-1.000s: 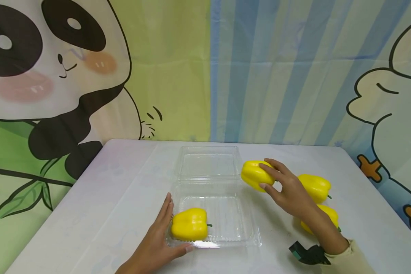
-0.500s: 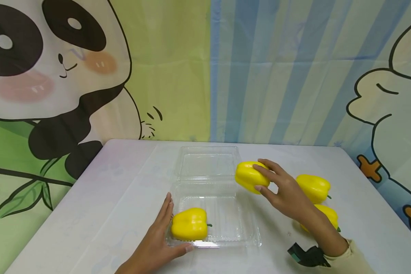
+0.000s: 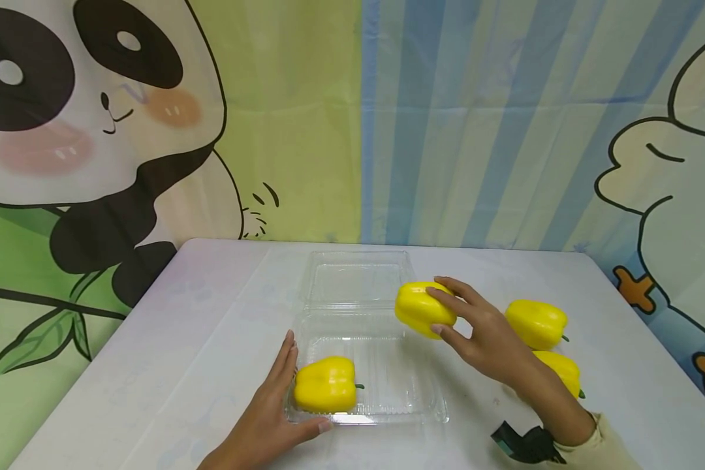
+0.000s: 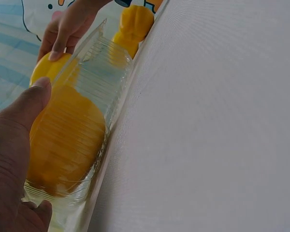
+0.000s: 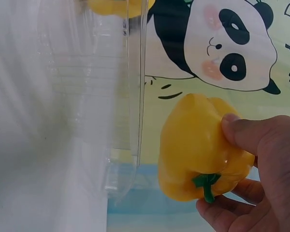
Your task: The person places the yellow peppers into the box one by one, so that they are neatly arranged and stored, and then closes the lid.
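My right hand (image 3: 490, 336) pinches a yellow bell pepper (image 3: 418, 312) between thumb and fingers, above the right back part of a clear plastic clamshell box (image 3: 390, 369). Its green stem (image 5: 207, 183) shows in the right wrist view. Another yellow bell pepper (image 3: 325, 385) lies in the box's front left corner, stem pointing right. My left hand (image 3: 264, 408) rests against that corner, fingers straight along the left side and thumb (image 4: 31, 104) at the front wall. In the left wrist view the boxed pepper (image 4: 70, 140) shows through the ribbed plastic.
The box's lid (image 3: 360, 284) lies folded back on the white table (image 3: 211, 339). Two more yellow bell peppers, a back one (image 3: 537, 324) and a front one (image 3: 566, 373), sit at the right, the front one partly behind my forearm. A printed curtain (image 3: 446, 130) hangs behind the table.
My right hand has carried its bell pepper left and slightly toward me, from beside the box to over its right back part. The left hand has stayed in place.
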The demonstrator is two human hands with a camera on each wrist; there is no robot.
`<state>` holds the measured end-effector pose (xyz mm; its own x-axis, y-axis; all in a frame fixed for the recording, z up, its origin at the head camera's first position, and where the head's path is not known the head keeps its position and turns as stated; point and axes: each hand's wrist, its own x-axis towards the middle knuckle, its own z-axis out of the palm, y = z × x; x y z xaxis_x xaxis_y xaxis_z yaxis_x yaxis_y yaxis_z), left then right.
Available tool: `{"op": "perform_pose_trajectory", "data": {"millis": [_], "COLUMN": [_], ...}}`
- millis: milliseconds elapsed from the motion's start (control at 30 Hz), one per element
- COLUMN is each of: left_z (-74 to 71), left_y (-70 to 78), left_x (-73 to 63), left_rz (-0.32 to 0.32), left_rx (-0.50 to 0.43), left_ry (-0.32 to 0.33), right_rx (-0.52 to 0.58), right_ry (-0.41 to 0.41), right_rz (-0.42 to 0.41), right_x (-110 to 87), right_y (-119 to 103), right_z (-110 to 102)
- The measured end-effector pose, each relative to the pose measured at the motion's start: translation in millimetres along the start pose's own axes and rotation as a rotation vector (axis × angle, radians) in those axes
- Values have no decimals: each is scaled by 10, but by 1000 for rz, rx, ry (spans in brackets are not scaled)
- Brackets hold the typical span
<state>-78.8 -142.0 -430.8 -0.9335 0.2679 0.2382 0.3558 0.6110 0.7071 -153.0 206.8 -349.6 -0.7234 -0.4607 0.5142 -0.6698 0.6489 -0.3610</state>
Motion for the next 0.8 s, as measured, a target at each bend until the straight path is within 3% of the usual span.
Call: {"op": "perform_pose_trajectory", "data": {"millis": [333,800], "left_z": [14,8], "left_y": [-12,-2], "left_x": [-8,-4], "left_rz": [12,-13], "left_rx": [19,24], "left_ry": [0,-9], "right_rx": [40,155], "right_ry": [-26,-19], "right_rz": [-14,-107], "right_x": [-30,-71], "right_y": [-90,-201], "right_z": [11,75]}}
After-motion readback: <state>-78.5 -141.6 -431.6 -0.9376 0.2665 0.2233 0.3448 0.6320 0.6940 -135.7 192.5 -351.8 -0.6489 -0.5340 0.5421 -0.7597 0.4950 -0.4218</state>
